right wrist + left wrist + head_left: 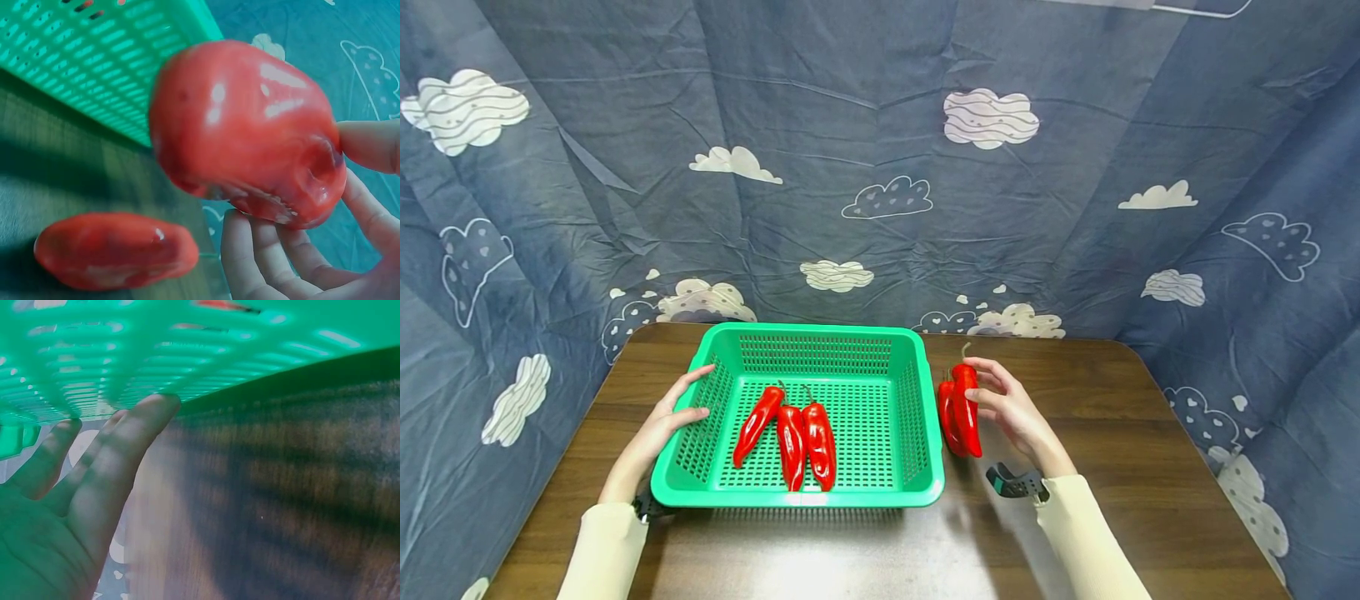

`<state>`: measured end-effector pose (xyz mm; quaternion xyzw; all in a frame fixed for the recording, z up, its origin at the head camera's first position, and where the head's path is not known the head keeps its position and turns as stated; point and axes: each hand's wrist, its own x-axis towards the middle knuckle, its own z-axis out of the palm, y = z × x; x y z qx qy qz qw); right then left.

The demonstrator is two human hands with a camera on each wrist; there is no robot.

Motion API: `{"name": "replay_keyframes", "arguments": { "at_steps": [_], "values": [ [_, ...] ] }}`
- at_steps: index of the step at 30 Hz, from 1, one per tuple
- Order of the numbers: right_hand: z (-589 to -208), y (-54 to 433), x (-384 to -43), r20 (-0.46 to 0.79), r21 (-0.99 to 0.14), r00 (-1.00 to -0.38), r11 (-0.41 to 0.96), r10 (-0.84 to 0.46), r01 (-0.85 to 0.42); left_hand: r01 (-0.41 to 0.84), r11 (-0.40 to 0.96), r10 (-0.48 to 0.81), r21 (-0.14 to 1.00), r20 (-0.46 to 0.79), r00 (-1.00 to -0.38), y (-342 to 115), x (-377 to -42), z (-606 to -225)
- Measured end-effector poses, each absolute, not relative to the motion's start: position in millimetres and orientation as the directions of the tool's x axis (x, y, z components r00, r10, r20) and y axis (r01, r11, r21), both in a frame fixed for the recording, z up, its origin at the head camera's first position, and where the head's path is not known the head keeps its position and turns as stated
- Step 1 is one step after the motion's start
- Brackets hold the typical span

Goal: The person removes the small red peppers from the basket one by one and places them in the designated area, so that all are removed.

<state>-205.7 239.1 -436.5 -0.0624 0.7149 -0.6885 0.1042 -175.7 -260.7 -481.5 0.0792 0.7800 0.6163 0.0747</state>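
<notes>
Red pepper [967, 425], head view: right hand [1015, 417] is pinching it between thumb and fingers, just right of the green basket [797, 499], stem pointing toward the cloud-print curtain [850, 100]. Second pepper [945, 417] is lying on the wooden table [1112, 417] beside the basket, partly hidden by the held one; can't tell whether those two are touching. Three more peppers [791, 442] are lying in the basket, left of its middle. Left hand [658, 429] is resting at the basket's left side, fingers extended. Hands are sitting well apart, basket between them.

Left wrist view: left hand is touching the slotted outer wall; some red is showing above.

Right wrist view: red pepper is shining, thumb and fingers clamping it; second pepper is lying on the table lower left, basket showing at upper left.
</notes>
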Motion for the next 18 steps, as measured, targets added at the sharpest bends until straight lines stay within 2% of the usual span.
{"name": "replay_keyframes", "arguments": {
  "at_steps": [18],
  "values": [
    [-462.8, 258.8, -208.1, -0.088, -0.996, -0.983, 0.038, -0.162, 0.083, 0.041, 0.221, 0.216, 0.974, -0.008, -0.976, -260.5, -176.4, -482.2]
  ]
}}
